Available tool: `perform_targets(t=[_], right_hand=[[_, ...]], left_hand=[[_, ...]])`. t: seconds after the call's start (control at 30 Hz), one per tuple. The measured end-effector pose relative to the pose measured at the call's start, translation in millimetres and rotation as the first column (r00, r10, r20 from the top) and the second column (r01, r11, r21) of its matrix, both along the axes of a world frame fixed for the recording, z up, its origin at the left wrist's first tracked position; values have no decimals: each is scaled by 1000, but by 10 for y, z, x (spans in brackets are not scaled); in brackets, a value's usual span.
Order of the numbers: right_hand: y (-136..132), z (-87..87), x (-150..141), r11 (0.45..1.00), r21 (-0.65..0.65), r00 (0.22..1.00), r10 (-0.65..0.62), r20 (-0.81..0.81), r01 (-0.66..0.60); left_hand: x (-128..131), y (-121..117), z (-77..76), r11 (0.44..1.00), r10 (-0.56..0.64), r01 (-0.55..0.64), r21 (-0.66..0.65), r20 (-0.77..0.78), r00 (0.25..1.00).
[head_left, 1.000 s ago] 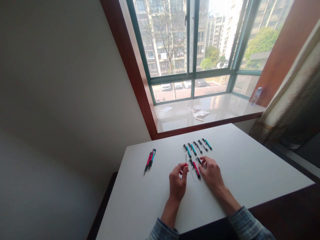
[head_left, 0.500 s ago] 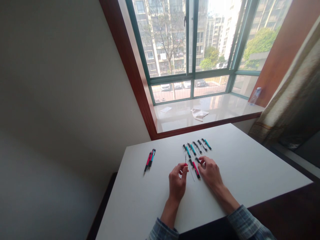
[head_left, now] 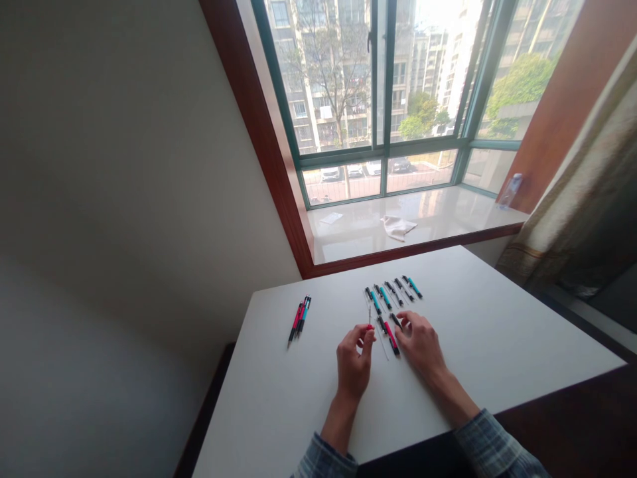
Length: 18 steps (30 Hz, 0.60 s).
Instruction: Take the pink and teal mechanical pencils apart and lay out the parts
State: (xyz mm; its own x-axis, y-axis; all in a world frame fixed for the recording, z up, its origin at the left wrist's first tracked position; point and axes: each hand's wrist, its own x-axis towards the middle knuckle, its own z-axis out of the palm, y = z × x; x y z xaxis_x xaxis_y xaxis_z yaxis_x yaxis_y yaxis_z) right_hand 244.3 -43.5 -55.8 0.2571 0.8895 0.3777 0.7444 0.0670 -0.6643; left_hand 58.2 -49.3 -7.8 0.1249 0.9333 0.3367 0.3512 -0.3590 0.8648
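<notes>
My left hand [head_left: 354, 360] is closed in a pinch on a small red pen part [head_left: 370, 327], from which a thin dark stem points up. The fingers of my right hand [head_left: 422, 344] close on a black pen part [head_left: 395, 319] at the table surface; its lower end is hidden by them. Between my hands lie a red-and-black pen barrel [head_left: 391, 336], a black pen piece [head_left: 381, 324] and a thin refill [head_left: 383, 346]. Beyond them runs a slanting row of taken-apart pens, among them a teal barrel [head_left: 375, 303] and another teal barrel [head_left: 415, 288].
Several red and teal pens [head_left: 299, 320] lie side by side at the left of the white table [head_left: 269, 392]. Behind the table, a crumpled cloth [head_left: 398, 228], a paper sheet [head_left: 331, 218] and a clear bottle [head_left: 510, 191] are on the windowsill. A curtain [head_left: 557, 192] hangs at right.
Both hands keep their place and grip, and the pens stay where they were. Only the whole view has shifted very slightly.
</notes>
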Motion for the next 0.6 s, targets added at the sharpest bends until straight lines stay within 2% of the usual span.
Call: perform_targets(t=[0.17,0.27,0.33,0.47,0.6], right_hand=[[-14,20,25,1000,29,999,-8,-36,9],[-72,131,2,995,100,996,3,-89,6],[-134,251,-55,990,135,984,61,-167,-38],[-258,493,-252,969,139,888,243,-390,-205],[-300,573,-405,950,145,800,312,-512,-278]], left_hand=[[-5,2,1,999,33,-33,29,-4,999],[-7,-3,4,998,49,-49,51,1,999],[-8,-11,2,996,50,-49,73,-14,999],[-13,-35,-5,988,24,-8,156,-100,995],[-24,-56,8,978,-23,56,198,-166,986]])
